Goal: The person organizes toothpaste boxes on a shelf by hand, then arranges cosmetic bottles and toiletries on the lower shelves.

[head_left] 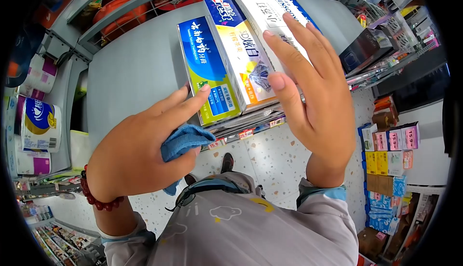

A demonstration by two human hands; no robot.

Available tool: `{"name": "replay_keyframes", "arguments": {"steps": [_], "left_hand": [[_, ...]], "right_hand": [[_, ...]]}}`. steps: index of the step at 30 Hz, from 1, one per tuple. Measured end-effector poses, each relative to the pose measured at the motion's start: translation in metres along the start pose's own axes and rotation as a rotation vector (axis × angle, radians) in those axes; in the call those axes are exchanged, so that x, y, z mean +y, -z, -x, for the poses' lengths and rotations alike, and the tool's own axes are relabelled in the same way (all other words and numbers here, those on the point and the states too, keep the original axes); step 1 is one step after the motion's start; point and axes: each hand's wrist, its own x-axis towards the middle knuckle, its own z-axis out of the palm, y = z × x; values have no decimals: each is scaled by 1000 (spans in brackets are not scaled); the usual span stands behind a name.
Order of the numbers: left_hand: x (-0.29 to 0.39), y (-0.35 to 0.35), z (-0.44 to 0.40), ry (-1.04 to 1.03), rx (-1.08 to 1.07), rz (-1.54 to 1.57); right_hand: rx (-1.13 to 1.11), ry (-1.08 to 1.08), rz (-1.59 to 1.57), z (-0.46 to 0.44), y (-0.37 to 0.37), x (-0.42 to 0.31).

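Observation:
My left hand (144,145) has a blue cloth (185,142) gripped between its fingers and palm, while its index fingertip rests at the lower part of a blue and green toothpaste box (205,68). My right hand (318,87) is spread, its fingers over a white box (255,6) and its thumb near the Crest box (241,49). The boxes stand side by side at the shelf's front edge. Partly behind my right fingers is a blue and white Sensodyne box (291,2).
The grey shelf (130,63) has price tags (246,134) along its front edge. Paper rolls (41,124) stand at the left, red basins (120,15) behind a wire rack. A dark box (369,46) is at the right, with stacked cartons (393,140) lower down.

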Motion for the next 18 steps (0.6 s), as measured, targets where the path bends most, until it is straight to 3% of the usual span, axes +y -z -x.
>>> {"name": "replay_keyframes", "arguments": {"steps": [8,10,18], "left_hand": [[2,-3,-2,-26,10,37],[11,3,-1,93,-55,90],[6,-2,0,1,-27,51]], "right_hand": [[2,-33,12,1,-2,-2],[-24,-53,-19,1,0,-4],[-46,-81,86,-1,5,-11]]}}
